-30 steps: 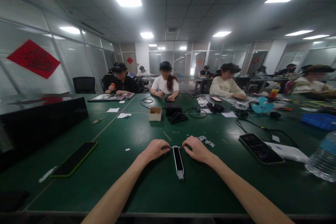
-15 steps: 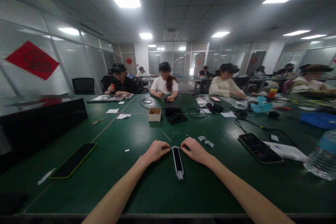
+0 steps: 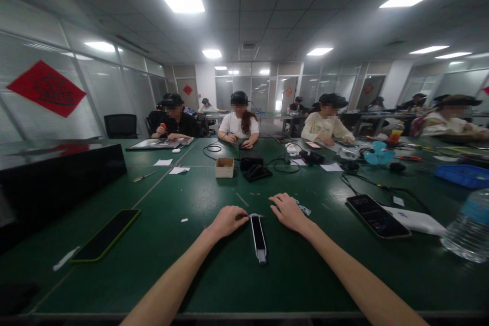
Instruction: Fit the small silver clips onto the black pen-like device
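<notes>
A slim white device with a black face (image 3: 259, 237) lies lengthwise on the green table in front of me, its grey end toward me. A thin bar-like piece crosses its far end. My left hand (image 3: 229, 221) is closed, thumb and fingers pinched at the far left corner of that device. To the right, my right hand (image 3: 289, 212) is open, its fingers spread and apart from the device. Small grey plates (image 3: 304, 210) lie beside and partly behind the right hand, which hides some of them.
A green-edged phone (image 3: 107, 234) lies left. On the right are a dark phone (image 3: 378, 215), a white case (image 3: 416, 220) and a water bottle (image 3: 468, 224). Ahead stand a small open box (image 3: 224, 168) and a black stand (image 3: 256, 172). Several people sit across the table.
My right hand has let go of the device's far end and moved a little right and away from me, its fingers opening. My left hand stays at the device.
</notes>
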Available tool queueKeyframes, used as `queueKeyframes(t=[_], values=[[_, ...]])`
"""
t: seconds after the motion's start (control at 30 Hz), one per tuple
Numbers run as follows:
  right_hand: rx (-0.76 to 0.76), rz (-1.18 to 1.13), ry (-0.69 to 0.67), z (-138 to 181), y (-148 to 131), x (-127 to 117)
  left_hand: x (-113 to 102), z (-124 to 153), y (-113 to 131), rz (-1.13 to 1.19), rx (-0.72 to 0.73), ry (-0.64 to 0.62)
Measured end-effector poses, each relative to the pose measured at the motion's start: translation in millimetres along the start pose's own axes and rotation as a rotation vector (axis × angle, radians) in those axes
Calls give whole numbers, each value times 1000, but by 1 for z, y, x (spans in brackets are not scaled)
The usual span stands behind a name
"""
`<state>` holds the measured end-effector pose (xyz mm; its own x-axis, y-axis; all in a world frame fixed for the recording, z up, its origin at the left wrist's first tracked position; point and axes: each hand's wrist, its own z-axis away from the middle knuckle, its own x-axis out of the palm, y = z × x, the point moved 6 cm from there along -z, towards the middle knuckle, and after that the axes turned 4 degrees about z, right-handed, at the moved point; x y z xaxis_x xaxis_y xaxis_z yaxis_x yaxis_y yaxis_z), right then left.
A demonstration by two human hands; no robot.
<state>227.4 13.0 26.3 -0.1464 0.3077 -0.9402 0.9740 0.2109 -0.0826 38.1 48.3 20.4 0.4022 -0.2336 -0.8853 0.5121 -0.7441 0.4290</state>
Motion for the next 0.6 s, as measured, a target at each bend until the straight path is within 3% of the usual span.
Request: queueKeyframes(t=[0.17,0.6], values=[[27,69,-104,-2,15,10,-1,1,3,-12,13,-4],[-11,87,-129,-5,13,23,0,1,3,-43,26,15]])
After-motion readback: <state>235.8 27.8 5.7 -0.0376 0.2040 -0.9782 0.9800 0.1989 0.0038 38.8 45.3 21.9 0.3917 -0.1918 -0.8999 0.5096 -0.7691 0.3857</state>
